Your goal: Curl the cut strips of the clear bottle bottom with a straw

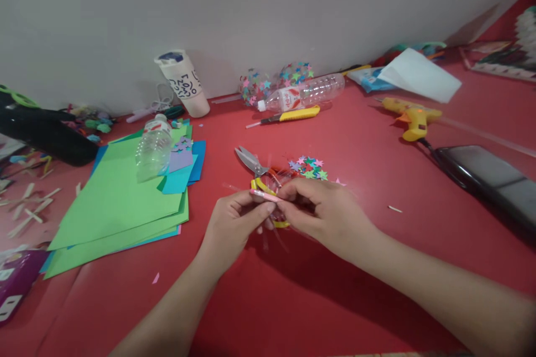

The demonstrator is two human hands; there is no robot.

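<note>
Far left on the red surface (335, 139) lies green paper (113, 201) with an empty bottle (154, 148) resting on its top edge. At centre, the left hand (230, 226) and right hand (322, 212) meet, each grip pinched shut on a thin pink strip (266, 196), right above yellow-handled scissors (255, 167). Paper stars (309, 168) lie just behind the right hand, and a yellow glue gun (412, 117) sits well off to the right.

Two hands, left hand (232, 223) and right hand (322, 212), pinch a small pink strip (264, 196) above the red table (335, 301), near the scissors (255, 170).
</note>
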